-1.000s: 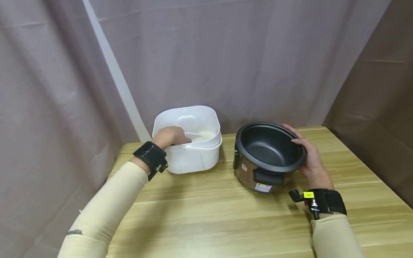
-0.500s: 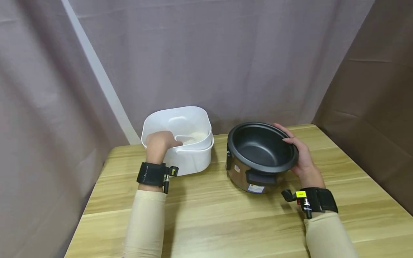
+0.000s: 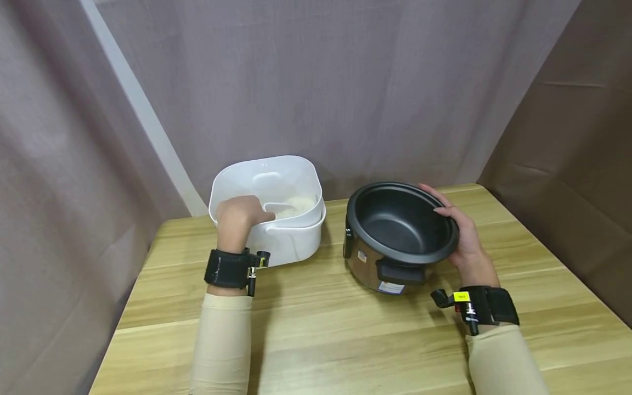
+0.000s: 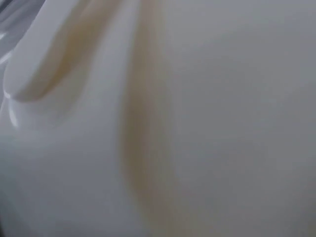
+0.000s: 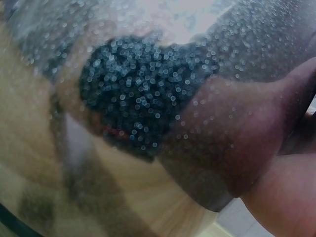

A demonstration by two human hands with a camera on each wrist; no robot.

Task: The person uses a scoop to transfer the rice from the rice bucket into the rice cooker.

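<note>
My left hand (image 3: pixel 238 219) grips the scoop (image 3: pixel 276 208) inside the white rice bin (image 3: pixel 291 241). My right hand (image 3: pixel 461 233) rests open-fingered against the cooker pot (image 3: pixel 400 233) rim, right of the bin.

The setting was a staged recording booth rather than a lived-in kitchen. Plain grey-mauve curtain (image 3: pixel 306 82) enclosed the wooden bench (image 3: pixel 345 340) on the back and both sides, hiding any walls. Kitchen props stood on the bench: a white plastic tub (image 3: pixel 291 241) containing rice (image 3: pixel 296 206), and a rice cooker (image 3: pixel 395 247). Camera straps were worn on both wrists.
</note>
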